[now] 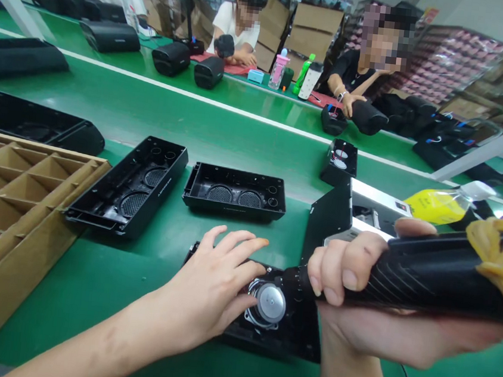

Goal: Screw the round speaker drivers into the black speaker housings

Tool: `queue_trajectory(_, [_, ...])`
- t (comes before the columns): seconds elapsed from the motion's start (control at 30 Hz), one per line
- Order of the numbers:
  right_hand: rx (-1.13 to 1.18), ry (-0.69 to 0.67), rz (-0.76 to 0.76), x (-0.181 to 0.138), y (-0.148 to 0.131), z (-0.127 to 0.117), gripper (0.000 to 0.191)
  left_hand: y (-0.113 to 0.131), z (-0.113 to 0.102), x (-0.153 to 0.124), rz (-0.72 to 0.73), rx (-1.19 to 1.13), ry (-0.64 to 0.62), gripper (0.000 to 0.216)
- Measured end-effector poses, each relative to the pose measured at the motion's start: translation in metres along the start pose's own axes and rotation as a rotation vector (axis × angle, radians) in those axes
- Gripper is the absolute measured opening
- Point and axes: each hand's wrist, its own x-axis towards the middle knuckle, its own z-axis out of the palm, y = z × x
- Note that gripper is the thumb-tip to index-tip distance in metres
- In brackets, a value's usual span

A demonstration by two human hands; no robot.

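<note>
My right hand point(351, 268) is wrapped round a black electric screwdriver point(431, 273), which has a yellow band tied on it. Its tip points left, down at the edge of a round silver speaker driver point(272, 303). That driver lies in a black speaker housing point(302, 332) on the green table. With fingers spread, my left hand point(217, 278) reaches over the housing, thumb and forefinger at the driver's left rim. The left hand covers part of the housing, and whether the bit touches a screw I cannot tell.
Two open black housings, one upright-angled point(132, 188) and one crosswise point(235, 191), lie beyond. A divided cardboard box point(28, 219) stands left. Near my right hand are a silver-and-black device point(375, 207) and a yellow-labelled bottle point(439, 202). Several people sit across the table.
</note>
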Motion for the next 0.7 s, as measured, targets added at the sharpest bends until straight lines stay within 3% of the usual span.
queue_trajectory(0.2, [-0.005, -0.106, -0.023, 0.005, 0.014, -0.011, 0.067, 0.002, -0.005, -0.024, -0.053, 0.037, 0.012, 0.022])
queue_trajectory(0.33, [-0.014, -0.104, -0.022, 0.005, 0.021, -0.014, 0.066, 0.003, -0.004, -0.032, -0.075, 0.036, -0.027, 0.038])
queue_trajectory(0.5, [-0.005, -0.099, -0.026, 0.005, 0.027, -0.012, 0.066, 0.004, -0.006, -0.034, -0.018, 0.063, -0.129, 0.073])
queue_trajectory(0.7, [-0.007, -0.086, -0.02, 0.007, 0.031, -0.01, 0.064, 0.004, -0.007, -0.033, 0.008, 0.103, -0.171, 0.075])
